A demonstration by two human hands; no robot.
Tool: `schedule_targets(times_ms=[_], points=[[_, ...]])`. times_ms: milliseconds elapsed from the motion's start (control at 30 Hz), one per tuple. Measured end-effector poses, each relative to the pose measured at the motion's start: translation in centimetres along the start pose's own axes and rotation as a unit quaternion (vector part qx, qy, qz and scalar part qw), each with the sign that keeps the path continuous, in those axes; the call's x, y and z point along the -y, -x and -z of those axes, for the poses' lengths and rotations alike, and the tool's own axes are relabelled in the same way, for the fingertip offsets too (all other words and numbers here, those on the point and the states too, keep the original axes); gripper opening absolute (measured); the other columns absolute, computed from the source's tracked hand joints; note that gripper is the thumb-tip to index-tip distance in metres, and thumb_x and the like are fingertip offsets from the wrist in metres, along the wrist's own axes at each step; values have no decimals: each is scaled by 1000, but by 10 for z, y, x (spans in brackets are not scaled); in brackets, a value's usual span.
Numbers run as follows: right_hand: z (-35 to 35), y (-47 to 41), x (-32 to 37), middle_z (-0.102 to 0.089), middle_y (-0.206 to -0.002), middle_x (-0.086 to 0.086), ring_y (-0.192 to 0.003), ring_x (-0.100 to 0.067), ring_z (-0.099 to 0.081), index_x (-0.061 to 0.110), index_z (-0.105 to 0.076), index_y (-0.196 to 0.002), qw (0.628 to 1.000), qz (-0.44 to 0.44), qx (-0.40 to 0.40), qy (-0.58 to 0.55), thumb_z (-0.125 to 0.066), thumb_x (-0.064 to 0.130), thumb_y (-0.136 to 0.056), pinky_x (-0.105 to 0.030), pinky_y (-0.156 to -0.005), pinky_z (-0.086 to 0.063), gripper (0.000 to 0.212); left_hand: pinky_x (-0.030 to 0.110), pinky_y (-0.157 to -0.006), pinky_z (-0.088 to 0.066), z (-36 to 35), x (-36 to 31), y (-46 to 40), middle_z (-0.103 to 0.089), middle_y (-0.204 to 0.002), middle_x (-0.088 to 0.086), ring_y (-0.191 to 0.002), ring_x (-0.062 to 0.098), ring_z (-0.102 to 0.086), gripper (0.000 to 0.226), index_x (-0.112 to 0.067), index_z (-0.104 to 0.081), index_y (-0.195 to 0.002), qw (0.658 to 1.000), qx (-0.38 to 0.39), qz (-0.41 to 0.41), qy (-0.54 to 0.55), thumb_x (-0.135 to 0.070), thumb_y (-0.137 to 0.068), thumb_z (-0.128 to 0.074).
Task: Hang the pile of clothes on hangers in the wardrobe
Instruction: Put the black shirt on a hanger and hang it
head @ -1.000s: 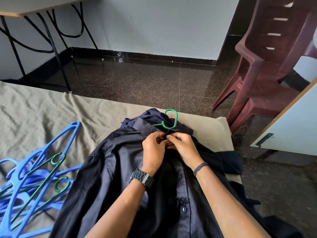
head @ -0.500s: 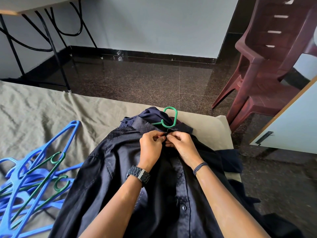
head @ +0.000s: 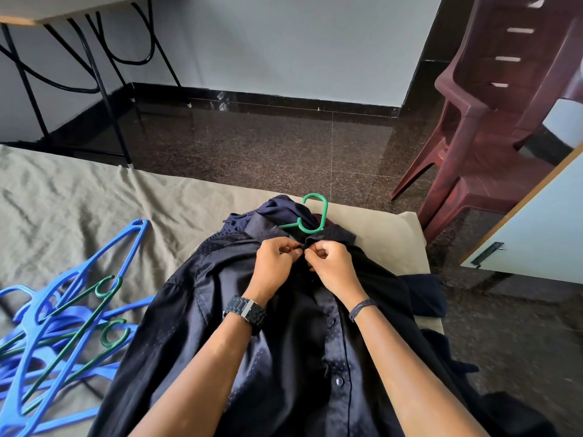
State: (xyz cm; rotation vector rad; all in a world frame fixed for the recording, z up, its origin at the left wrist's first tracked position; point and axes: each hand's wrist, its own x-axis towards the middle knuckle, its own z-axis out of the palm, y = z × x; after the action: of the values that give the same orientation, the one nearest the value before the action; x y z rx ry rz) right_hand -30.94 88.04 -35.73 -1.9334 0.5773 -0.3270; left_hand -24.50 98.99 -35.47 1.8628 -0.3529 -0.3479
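A dark navy button-up shirt [head: 284, 342] lies spread on the bed, collar away from me. A green hanger [head: 310, 216] sits inside it; only its hook shows above the collar. My left hand [head: 276, 263] and my right hand [head: 334, 266] meet just below the collar, each pinching one edge of the shirt's front at the top button. More dark clothes [head: 422, 294] lie under and to the right of the shirt. A heap of blue and green hangers [head: 63, 326] lies on the bed at the left.
The bed has an olive sheet [head: 79, 200]. Beyond it is dark speckled floor [head: 268, 146]. A maroon plastic chair [head: 492, 121] stands at the right, a black-legged table [head: 104, 83] at the far left. A pale cabinet door [head: 536, 228] with a latch juts in at the right.
Both hands stay at the collar. The fingertips have shifted a little against the top button. The view has tilted slightly.
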Motion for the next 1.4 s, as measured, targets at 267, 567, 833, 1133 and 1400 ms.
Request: schedule_targets(times_ms=[267, 567, 833, 1133, 1400], points=[[0, 1, 5, -51, -66, 7, -58, -3, -44, 11, -55, -79, 999, 30, 18, 20, -56, 13, -91, -8, -52, -38, 13, 31, -69, -54, 6, -13, -2, -60, -74, 10, -73, 21, -60, 22, -1, -62, -72, 975, 43, 124, 180, 6, -90, -52], [5, -8, -1, -66, -83, -1, -78, -12, -60, 7, -66, -91, 993, -18, 46, 106, -62, 17, -90, -26, -77, -47, 11, 33, -61, -57, 4, -8, 2, -67, -77, 11, -56, 20, -66, 19, -6, -53, -89, 992, -25, 10, -126, -7, -80, -70], [66, -13, 42, -64, -59, -5, -49, -14, -59, 9, -66, -76, 988, -70, 96, 96, -66, 15, -86, -22, -46, -47, 12, 25, -67, -45, 31, -32, -23, -64, -76, 2, -67, 16, -59, 10, -9, -60, -85, 973, -66, -122, -185, -14, -83, -68], [49, -85, 29, -46, -54, -1, -55, -13, -43, 17, -51, -55, 939, -49, 149, 306, -66, 31, -88, -28, -52, -31, 39, 43, -92, -44, 26, -47, -86, -60, -121, 7, -114, 27, -55, 34, -17, -61, -107, 814, 158, -122, -545, -45, -87, -61], [57, -83, 34, -50, -60, 2, -53, -11, -44, 16, -57, -64, 980, -60, 110, 153, -64, 15, -85, -21, -47, -34, 22, 34, -80, -45, 29, -53, -92, -60, -120, 6, -109, 27, -59, 34, -20, -58, -108, 768, 168, -169, -594, -47, -87, -59]])
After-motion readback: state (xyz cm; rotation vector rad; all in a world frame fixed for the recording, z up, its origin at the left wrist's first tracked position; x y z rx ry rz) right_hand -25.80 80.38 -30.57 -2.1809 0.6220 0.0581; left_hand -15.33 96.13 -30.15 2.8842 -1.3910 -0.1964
